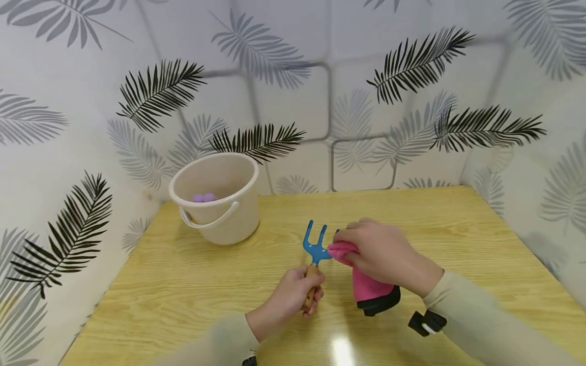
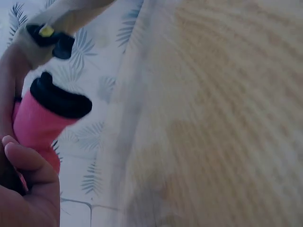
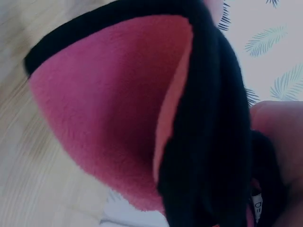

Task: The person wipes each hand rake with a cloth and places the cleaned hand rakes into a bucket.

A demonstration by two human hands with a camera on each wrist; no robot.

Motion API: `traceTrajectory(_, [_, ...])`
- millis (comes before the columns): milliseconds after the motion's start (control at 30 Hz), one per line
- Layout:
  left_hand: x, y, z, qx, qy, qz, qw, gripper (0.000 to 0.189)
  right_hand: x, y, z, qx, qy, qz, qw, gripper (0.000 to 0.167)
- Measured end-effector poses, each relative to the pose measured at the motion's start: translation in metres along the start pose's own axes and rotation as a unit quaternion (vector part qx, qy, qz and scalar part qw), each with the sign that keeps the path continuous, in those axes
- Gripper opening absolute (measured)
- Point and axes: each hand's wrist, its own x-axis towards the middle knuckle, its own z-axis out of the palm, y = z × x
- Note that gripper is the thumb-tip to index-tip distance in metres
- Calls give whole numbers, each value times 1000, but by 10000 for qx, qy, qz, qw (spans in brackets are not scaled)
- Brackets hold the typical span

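Note:
A small hand fork (image 1: 316, 251) with blue tines and a wooden handle is held up over the table. My left hand (image 1: 296, 294) grips its handle, with fingers curled round the wood. My right hand (image 1: 382, 251) pinches a pink cloth (image 1: 370, 285) with black edging against the fork's blue head, covering its right tine in part. The cloth's loose end hangs below the right hand. In the right wrist view the folded cloth (image 3: 109, 90) fills much of the picture. The left wrist view shows the left hand (image 2: 31, 189) close to the hanging cloth (image 2: 40, 123).
A cream bucket (image 1: 229, 218) with its handle down stands at the back left of the wooden table (image 1: 183, 284). Round purple things (image 1: 203, 197) lie inside it. A patterned wall (image 1: 357, 112) stands behind the table and at both sides.

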Motion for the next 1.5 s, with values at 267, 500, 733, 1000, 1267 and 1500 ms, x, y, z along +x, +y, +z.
traceTrajectory(267, [-10, -2, 14, 185, -72, 82, 9998, 15, 12, -23, 10, -462, -343, -506, 9971, 15])
traceTrajectory(500, [-13, -5, 16, 209, -154, 276, 9993, 10, 9, -28, 10, -1133, -298, -388, 9924, 13])
traceTrajectory(733, [-12, -11, 19, 118, -262, 294, 9992, 12, 1, -36, 6, -1047, -400, -780, 9906, 18])
traceTrajectory(1000, [-18, -14, 26, -95, -277, 229, 9993, 7, 0, -31, 17, -1106, -548, -206, 9921, 9])
traceTrajectory(1267, [-19, -12, 27, -222, -202, 267, 9992, 10, -5, -16, 21, -1474, -31, 60, 9891, 9])
traceTrajectory(1500, [-20, -7, 27, -297, -87, 403, 9987, 11, -8, -28, 12, -1049, 457, -472, 9923, 17])
